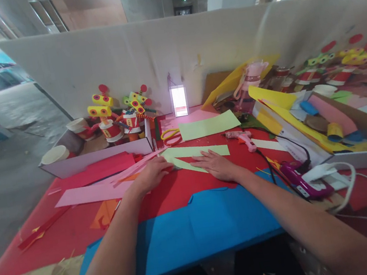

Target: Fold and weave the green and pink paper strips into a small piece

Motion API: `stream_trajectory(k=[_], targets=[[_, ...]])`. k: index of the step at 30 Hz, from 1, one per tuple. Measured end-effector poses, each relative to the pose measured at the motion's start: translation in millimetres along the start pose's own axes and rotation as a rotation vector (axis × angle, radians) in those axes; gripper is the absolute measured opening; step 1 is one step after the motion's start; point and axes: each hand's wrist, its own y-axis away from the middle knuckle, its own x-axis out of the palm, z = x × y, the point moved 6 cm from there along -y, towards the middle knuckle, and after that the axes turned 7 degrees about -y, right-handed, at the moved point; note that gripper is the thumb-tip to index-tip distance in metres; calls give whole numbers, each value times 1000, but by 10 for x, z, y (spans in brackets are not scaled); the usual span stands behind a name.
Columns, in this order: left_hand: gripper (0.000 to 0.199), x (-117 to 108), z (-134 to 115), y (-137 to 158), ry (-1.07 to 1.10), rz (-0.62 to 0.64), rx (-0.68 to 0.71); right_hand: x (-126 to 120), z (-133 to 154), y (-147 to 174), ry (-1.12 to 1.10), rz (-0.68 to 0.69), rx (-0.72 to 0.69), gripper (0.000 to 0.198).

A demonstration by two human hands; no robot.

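Note:
My left hand (pixel 152 174), fingers bent together, grips the left end of a light green paper strip (pixel 188 164). My right hand (pixel 217 165) lies flat with its fingers apart, pressing on the same strip further right. A second light green strip (pixel 218 149) runs behind it, and the two meet near my left fingers. Beyond them is a wider light green sheet (pixel 209 125), beside the yellow handle of a pair of scissors (pixel 171 135). Pink paper strips (pixel 91 194) spread out to the left of my left hand.
A pink glue gun (pixel 244 139) with a black cord lies right of my hands, near a purple power strip (pixel 304 181). Blue sheets (pixel 202 232) cover the front edge. Boxes hold paper-cup figures (pixel 110 128) at left and paper scraps (pixel 334 118) at right. A white panel (pixel 122 59) stands behind.

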Motion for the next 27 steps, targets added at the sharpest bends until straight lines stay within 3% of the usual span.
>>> stream_trajectory(k=[17,27], targets=[[32,15,-115,-53,11,58,40,3,3,-10,-1,-5,-1,57],[31,48,-190,-79,-12,18,91,-7,22,-28,56,16,-5,60]])
